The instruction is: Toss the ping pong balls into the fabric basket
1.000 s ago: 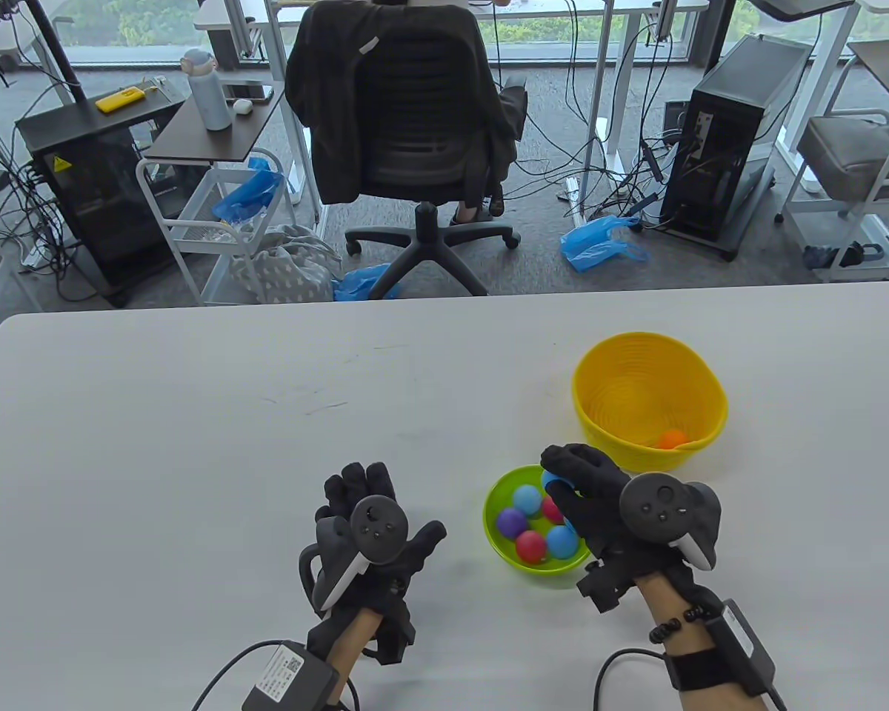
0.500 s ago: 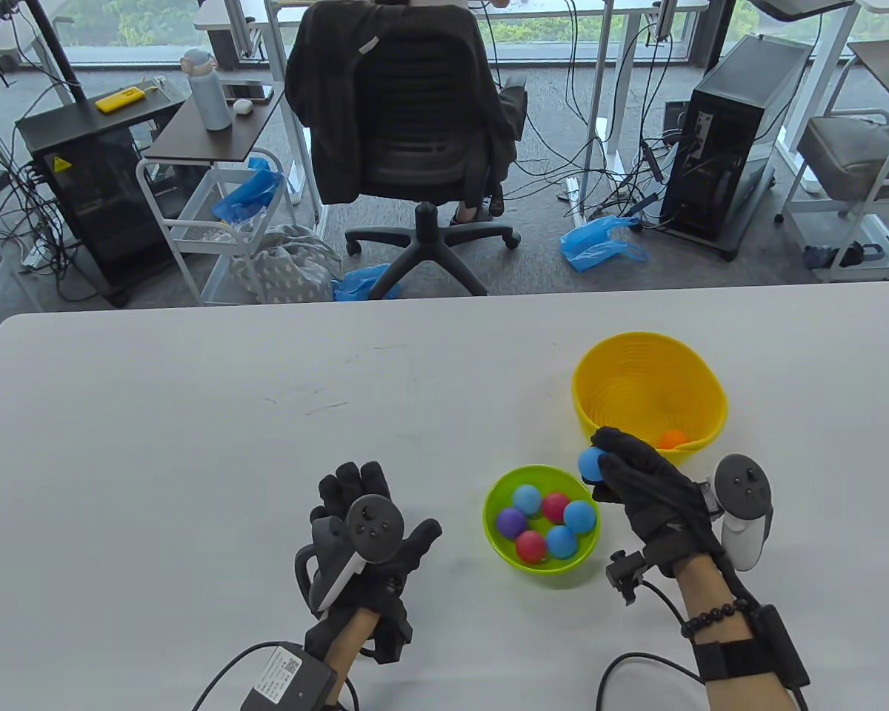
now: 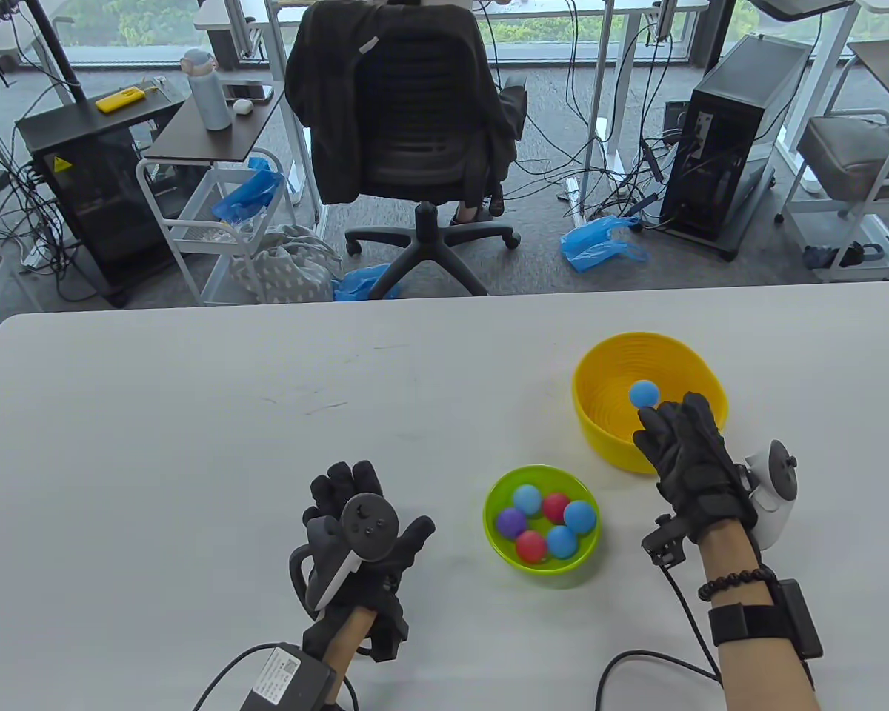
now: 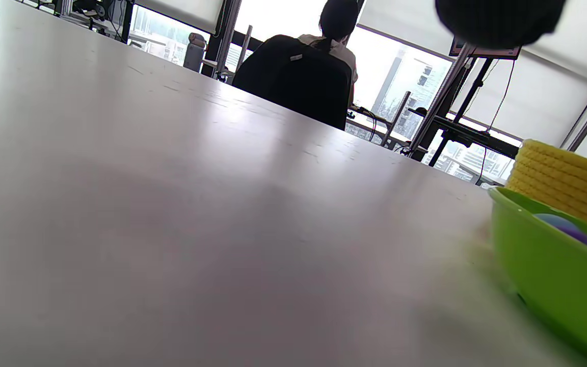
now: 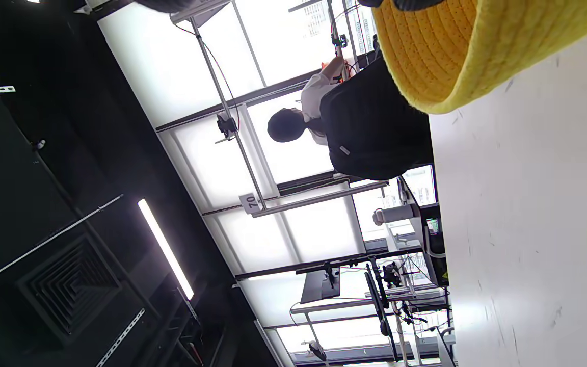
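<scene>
A yellow fabric basket (image 3: 613,357) stands on the white table at the right. A blue ball (image 3: 644,393) is over its inside, just past the fingertips of my right hand (image 3: 674,422). That hand reaches over the basket's near rim, palm up, fingers stretched out and holding nothing. A green bowl (image 3: 498,552) nearer to me holds several balls: blue, red and one purple. My left hand (image 3: 355,492) rests flat on the table left of the bowl, fingers spread, empty. The basket also shows in the left wrist view (image 4: 563,173) and the right wrist view (image 5: 441,56).
The white table (image 3: 192,444) runs far to the left and back. Cables trail from both wrists at the near edge. An office chair (image 3: 407,118) and desks stand beyond the table's far edge. The green bowl's rim (image 4: 543,265) is close to my left hand.
My right hand lifted a blue ball out of the green bowl, swung right and forward to the yellow basket, and opened. The ball has left the fingers. My left hand stayed nearly still.
</scene>
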`<state>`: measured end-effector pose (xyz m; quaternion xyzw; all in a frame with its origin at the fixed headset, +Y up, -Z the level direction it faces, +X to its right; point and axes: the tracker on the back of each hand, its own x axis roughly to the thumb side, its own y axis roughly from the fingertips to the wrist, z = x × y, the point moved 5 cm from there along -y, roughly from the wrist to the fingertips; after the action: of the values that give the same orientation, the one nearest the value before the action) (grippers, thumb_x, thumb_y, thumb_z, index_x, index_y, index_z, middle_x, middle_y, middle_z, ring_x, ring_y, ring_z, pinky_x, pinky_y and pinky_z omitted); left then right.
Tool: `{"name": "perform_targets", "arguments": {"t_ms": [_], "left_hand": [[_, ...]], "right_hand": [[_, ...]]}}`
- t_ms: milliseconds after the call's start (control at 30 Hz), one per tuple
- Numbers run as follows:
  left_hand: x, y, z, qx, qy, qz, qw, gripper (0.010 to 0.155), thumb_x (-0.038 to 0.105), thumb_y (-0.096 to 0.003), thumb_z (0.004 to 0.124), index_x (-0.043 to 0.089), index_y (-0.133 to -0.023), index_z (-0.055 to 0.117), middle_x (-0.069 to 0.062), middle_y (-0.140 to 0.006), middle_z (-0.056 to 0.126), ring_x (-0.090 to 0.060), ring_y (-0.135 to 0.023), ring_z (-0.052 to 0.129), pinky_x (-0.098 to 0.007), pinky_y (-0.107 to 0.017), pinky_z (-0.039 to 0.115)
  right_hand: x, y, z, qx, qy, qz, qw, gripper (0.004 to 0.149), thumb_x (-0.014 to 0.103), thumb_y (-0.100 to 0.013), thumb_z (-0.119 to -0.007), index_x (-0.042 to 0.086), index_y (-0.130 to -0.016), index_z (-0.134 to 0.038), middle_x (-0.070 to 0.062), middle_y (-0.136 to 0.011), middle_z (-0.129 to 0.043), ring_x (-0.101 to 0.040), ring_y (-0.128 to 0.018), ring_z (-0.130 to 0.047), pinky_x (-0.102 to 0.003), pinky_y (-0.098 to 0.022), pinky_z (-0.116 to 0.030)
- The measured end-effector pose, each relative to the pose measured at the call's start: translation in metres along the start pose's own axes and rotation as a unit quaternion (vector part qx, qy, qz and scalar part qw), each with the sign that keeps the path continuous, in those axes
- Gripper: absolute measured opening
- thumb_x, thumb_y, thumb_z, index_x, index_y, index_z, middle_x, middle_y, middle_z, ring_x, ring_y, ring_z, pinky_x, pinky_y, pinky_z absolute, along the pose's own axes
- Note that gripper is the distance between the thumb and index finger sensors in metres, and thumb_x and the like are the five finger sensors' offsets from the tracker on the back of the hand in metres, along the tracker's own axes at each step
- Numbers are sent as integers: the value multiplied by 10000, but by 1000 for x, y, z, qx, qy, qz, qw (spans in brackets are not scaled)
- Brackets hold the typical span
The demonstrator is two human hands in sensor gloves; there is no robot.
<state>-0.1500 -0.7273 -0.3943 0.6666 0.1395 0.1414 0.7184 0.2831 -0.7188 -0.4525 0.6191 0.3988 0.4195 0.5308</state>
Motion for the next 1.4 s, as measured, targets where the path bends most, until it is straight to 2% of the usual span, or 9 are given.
{"name": "perform_targets", "arguments": {"t_ms": [200, 333, 367, 500, 633, 767, 933, 1100, 1400], "left_hand": [[0, 0, 0, -3, 15, 2, 1000, 1041, 607, -468, 721, 70, -1129, 123, -259, -1170, 13, -567, -1051, 54, -759, -727, 174], [0, 0, 1, -8, 25, 5, 1000, 1040, 605, -467, 723, 72, -1129, 124, -258, -1170, 13, -566, -1052, 53, -758, -728, 173], [0, 0, 1, -9, 28, 7, 1000, 1039, 604, -467, 724, 72, -1129, 125, -257, -1170, 13, -567, -1051, 54, -758, -728, 173], [1, 0, 2, -12, 33, 11, 999, 1039, 603, -467, 724, 70, -1129, 126, -259, -1170, 14, -567, -1051, 54, -759, -727, 173], [3, 1, 3, -15, 36, 15, 999, 1037, 601, -468, 726, 69, -1129, 129, -259, -1169, 15, -566, -1051, 54, -758, -728, 173], [4, 1, 4, -16, 36, 18, 999, 1037, 600, -467, 727, 69, -1129, 131, -259, -1170, 17, -566, -1052, 55, -759, -727, 173], [4, 2, 5, -19, 38, 17, 999, 1036, 600, -467, 727, 70, -1129, 133, -258, -1170, 17, -564, -1052, 54, -758, -728, 172], [5, 2, 5, -18, 35, 17, 999, 1036, 600, -467, 727, 69, -1130, 134, -259, -1170, 17, -566, -1051, 54, -758, -728, 173], [6, 3, 5, -13, 24, 15, 1000, 1036, 603, -469, 722, 65, -1130, 132, -264, -1168, 18, -569, -1049, 60, -760, -726, 179]], "right_hand": [[15, 11, 4, -41, 43, 40, 997, 744, 446, -651, -569, 90, -1140, -136, -316, -1141, -180, -499, -1047, -467, -581, -770, -516], [32, 23, -6, -71, 138, 86, 984, 664, 438, -627, -649, 109, -1137, -379, -279, -1144, -403, -486, -974, -655, -582, -721, -634], [39, 27, -12, -73, 181, 104, 975, 640, 435, -619, -674, 112, -1123, -447, -267, -1129, -483, -476, -940, -718, -581, -697, -675], [54, 37, -37, -53, 310, 150, 937, 627, 433, -589, -733, 112, -1093, -545, -246, -1102, -584, -469, -895, -785, -581, -662, -719], [54, 43, -65, -9, 425, 165, 890, 638, 418, -557, -781, 110, -1081, -587, -239, -1098, -620, -516, -908, -747, -624, -666, -678], [35, 41, -87, 67, 533, 135, 832, 642, 407, -544, -803, 127, -1084, -597, -244, -1107, -618, -559, -952, -650, -661, -695, -597], [-1, 35, -99, 141, 612, 66, 776, 628, 387, -532, -831, 138, -1073, -630, -246, -1119, -598, -557, -973, -617, -663, -706, -569], [-27, 32, -106, 183, 645, 27, 741, 620, 357, -525, -850, 149, -1068, -636, -235, -1122, -596, -546, -985, -598, -654, -715, -553], [-47, 31, -112, 212, 668, 1, 714, 618, 335, -528, -848, 164, -1077, -619, -221, -1128, -594, -554, -995, -557, -663, -721, -515]]}}
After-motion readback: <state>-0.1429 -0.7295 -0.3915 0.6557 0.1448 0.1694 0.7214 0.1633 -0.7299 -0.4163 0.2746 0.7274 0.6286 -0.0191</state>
